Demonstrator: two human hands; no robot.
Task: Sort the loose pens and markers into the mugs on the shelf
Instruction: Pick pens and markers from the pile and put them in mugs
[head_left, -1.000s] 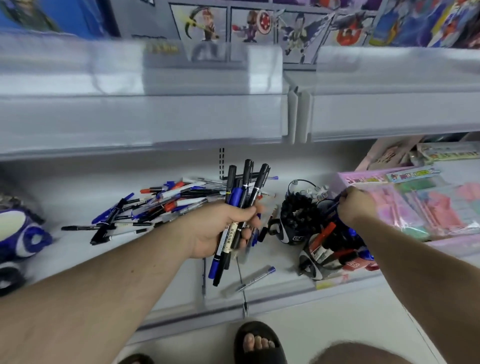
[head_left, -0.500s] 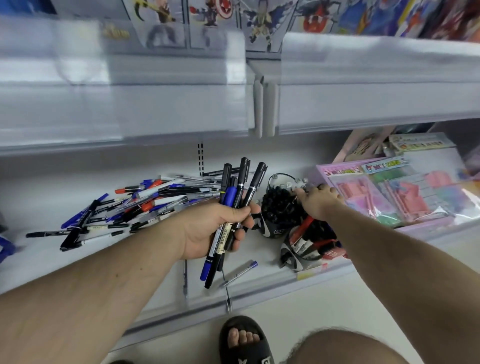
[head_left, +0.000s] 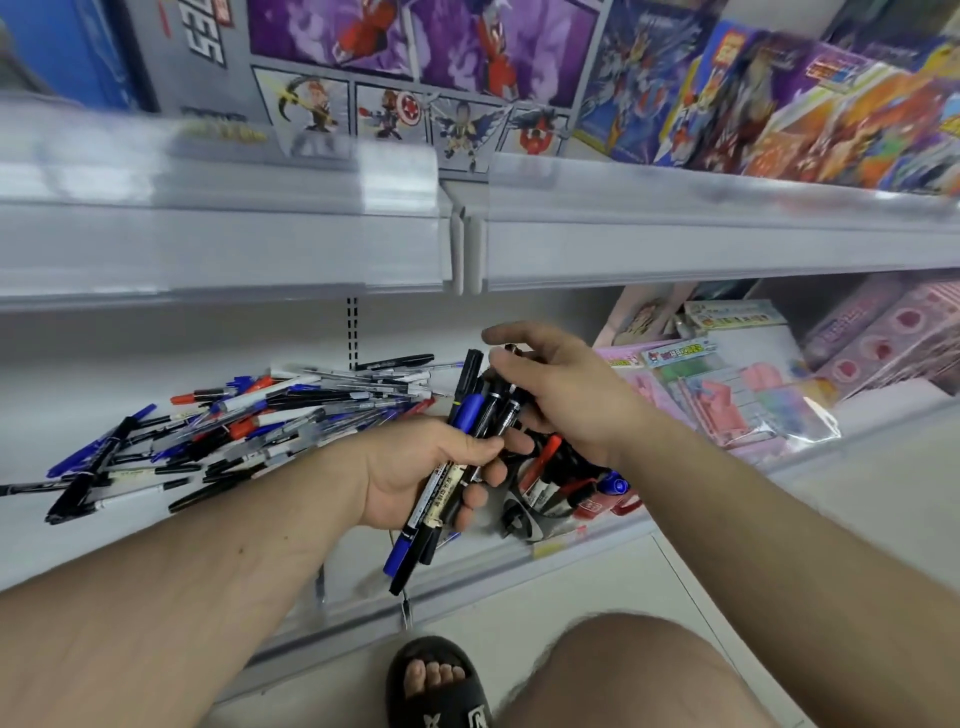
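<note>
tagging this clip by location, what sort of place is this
Most likely a shop aisle, stationery and toys. Boxed toy sets stand on the upper shelf behind a clear price-label strip, packaged pink stationery lies to the right, and a loose pile of pens covers the lower shelf.

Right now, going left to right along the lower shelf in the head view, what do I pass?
Loose pile of black, blue and red pens → left hand holding a bundle of black and blue markers → right hand → pink plastic-wrapped stationery packs.
</note>
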